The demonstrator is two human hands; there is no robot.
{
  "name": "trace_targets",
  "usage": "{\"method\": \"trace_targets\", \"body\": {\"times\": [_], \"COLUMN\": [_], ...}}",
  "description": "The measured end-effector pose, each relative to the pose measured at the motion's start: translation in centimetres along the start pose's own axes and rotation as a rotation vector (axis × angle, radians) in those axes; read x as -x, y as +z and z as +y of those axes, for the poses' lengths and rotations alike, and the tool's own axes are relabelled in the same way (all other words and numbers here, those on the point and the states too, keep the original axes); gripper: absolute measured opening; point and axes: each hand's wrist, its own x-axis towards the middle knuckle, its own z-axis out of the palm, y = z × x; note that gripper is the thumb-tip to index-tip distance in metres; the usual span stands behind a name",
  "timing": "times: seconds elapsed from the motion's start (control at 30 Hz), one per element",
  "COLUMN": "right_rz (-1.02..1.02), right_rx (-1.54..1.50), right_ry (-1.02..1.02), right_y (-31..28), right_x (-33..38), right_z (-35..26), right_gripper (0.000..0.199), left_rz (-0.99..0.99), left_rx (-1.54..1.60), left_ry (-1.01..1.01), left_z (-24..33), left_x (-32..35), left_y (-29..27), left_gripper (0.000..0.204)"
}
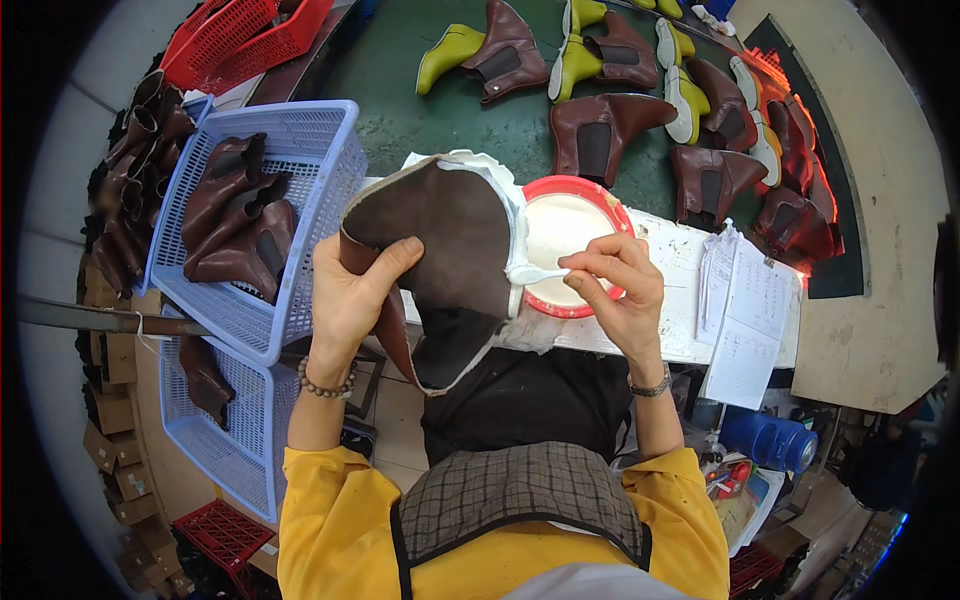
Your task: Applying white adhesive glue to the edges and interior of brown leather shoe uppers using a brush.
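Observation:
My left hand [350, 295] grips a brown leather boot upper [455, 230], thumb on its dark inner face and fingers hidden behind. White glue coats the upper's right edge. My right hand [622, 285] pinches the handle of a small white brush [540, 274], whose tip touches that coated edge. Just behind the brush stands a red-rimmed tub [624, 215] holding creamy white glue [565, 235]. The upper hangs partly over the white work board [655, 250] and above my lap.
Blue baskets [335, 160] with brown uppers stand at the left. On the green conveyor belt [400, 130] ahead lie brown uppers [597, 135] and yellow-green boot lasts [445, 55]. Written sheets [745, 320] hang over the board's right edge, above a blue jug [770, 438]. A metal bar [110, 317] juts in from the left.

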Motion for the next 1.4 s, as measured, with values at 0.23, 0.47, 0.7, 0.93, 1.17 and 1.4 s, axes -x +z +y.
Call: {"method": "trace_targets", "body": {"times": [0.23, 0.47, 0.7, 0.93, 1.17, 1.4], "right_rz": [0.003, -0.079, -0.051, 0.041, 0.123, 0.094], "right_rx": [0.409, 0.734, 0.59, 0.284, -0.048, -0.062], "right_ry": [0.395, 0.27, 0.384, 0.416, 0.196, 0.055], "right_y": [-4.6, -5.0, -4.3, -3.9, -1.3, -2.1], "right_x": [1.3, 2.8, 2.7, 3.1, -0.8, -0.8], "right_z": [2.4, 3.8, 3.5, 3.3, 2.2, 1.6], "right_gripper": [0.012, 0.013, 0.012, 0.013, 0.016, 0.018], "left_rz": [0.141, -0.215, -0.05, 0.099, -0.302, -0.311], "left_rx": [-0.445, -1.019, -1.023, -0.664, -0.417, -0.238], "left_ry": [0.206, 0.216, 0.245, 0.365, 0.246, 0.324], "left_z": [-3.4, -10.7, -11.1, -12.3, -8.5, -8.0], "left_x": [-2.8, 1.7, 3.1, 4.0, 6.1, 6.2], "left_y": [-1.6, -4.8, -2.6, -4.1, -3.4, -3.1], "left_gripper": [0.062, 0.137, 0.112, 0.083, 0.078, 0.061]}}
